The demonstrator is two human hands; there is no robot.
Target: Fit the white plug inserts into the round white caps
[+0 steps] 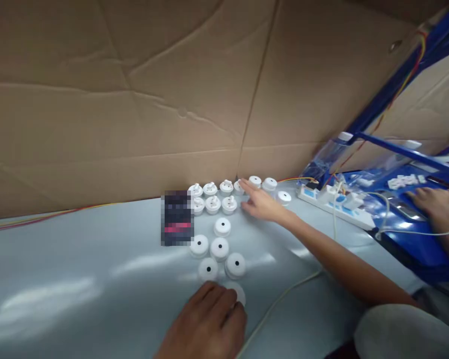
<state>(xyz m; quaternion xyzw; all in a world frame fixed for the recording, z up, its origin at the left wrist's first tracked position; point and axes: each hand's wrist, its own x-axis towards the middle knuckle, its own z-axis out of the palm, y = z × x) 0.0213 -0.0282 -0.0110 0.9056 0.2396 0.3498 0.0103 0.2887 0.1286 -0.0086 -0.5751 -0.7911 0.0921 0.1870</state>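
My right hand (pixel 260 200) reaches to the back row, its index finger at a white round piece with raised prongs (pixel 238 187) and its thumb spread apart. Left of it stand several similar pronged pieces (pixel 213 204) in two rows. At the bottom, my left hand (pixel 209 321) has its fingers curled over the edge of a white round device (pixel 237 293), partly hidden by the fingers. Several white round devices with a black dot on top (pixel 219 248) lie loosely between the two hands.
A dark, pixelated rectangle (pixel 177 219) lies left of the rows. Cardboard (pixel 172 99) walls the back. At right are a white power strip (pixel 336 207), a pale cable (pixel 284 294), a blue frame (pixel 404 154) and another person's hand (pixel 434 207).
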